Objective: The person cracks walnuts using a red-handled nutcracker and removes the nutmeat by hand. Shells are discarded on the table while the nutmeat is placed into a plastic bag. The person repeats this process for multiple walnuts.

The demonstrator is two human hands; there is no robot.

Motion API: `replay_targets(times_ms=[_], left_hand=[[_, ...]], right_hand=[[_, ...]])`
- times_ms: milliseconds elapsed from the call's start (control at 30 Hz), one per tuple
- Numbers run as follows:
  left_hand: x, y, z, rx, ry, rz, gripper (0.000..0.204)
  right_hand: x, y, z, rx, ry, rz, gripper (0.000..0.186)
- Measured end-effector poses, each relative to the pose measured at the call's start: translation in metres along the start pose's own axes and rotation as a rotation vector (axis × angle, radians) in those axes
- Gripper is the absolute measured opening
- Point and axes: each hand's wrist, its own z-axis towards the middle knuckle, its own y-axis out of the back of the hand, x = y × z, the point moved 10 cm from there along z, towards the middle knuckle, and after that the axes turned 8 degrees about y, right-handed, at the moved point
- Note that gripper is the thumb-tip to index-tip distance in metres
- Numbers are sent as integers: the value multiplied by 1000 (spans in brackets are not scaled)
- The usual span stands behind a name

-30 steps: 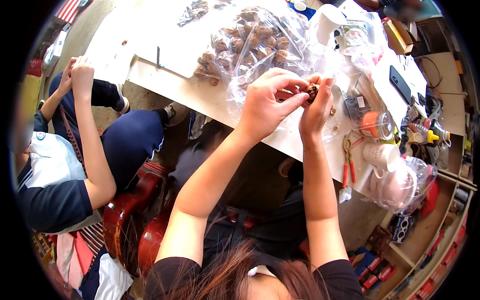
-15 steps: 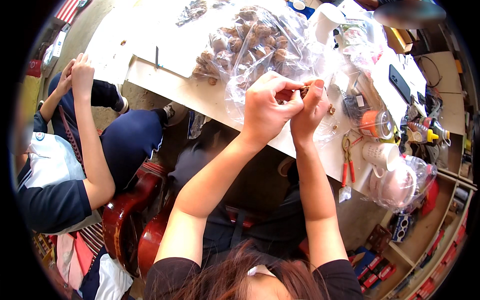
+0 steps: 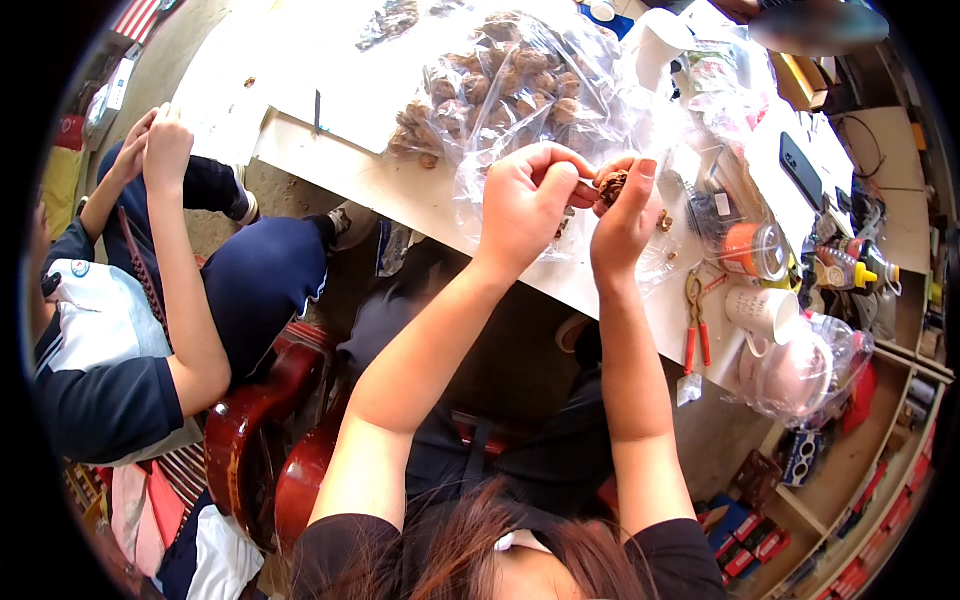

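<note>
Walnut [image 3: 612,186], seated in the right hand over the tabletop [image 3: 335,175], near its front edge. Items noted by falling size.

Clear plastic bag [image 3: 510,110]: lies on the tabletop beyond the hands, bulky with brown walnuts [image 3: 530,62]. Most look whole through the film; judged as the large share not yet dealt with. Count not possible.

Left hand [image 3: 530,200]: fingers curled inward, thumb and forefinger pinched together at the walnut's left edge. Whether a loose flake is caught between the tips cannot be told.

Right hand [image 3: 625,225]: thumb upright, fingers wrapped part-way round, cradling the walnut firmly between them.

Red-handled pliers [image 3: 697,312]: lying on the tabletop to the right, untouched, just beside a white mug [image 3: 762,310].

Walnut in hand: surface dark, ridged and broken-looking; judged cracked and partly picked apart, not finished. How much shell remains is hidden by fingers.

Brown fragments [image 3: 665,221]: a small cluster just right of the right hand, apparently already removed; shell or kernel, too small to tell.
</note>
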Motion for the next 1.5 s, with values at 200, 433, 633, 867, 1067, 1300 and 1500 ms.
replay_targets(times_ms=[200, 433, 633, 867, 1067, 1300, 1500], left_hand=[[-42, -30, -11, 139, -422, 660, 39], [-62, -22, -13, 44, -539, 674, 45], [-60, -17, -8, 66, -472, 638, 43], [-61, -22, -9, 117, -470, 673, 45], [-57, -18, -7, 173, -391, 616, 44], [-50, -16, -5, 218, -311, 451, 44], [-52, -16, -5, 178, -317, 466, 42]], right_hand=[[-15, -16, 3, 214, -157, 352, 46], [-9, -19, 6, 310, -302, 529, 35], [7, -17, 8, 359, -288, 445, 36], [2, -9, 10, 372, -269, 358, 32], [8, -8, 10, 396, -259, 342, 34], [16, -6, 12, 383, -196, 336, 32], [21, -8, 13, 322, -183, 379, 30]])
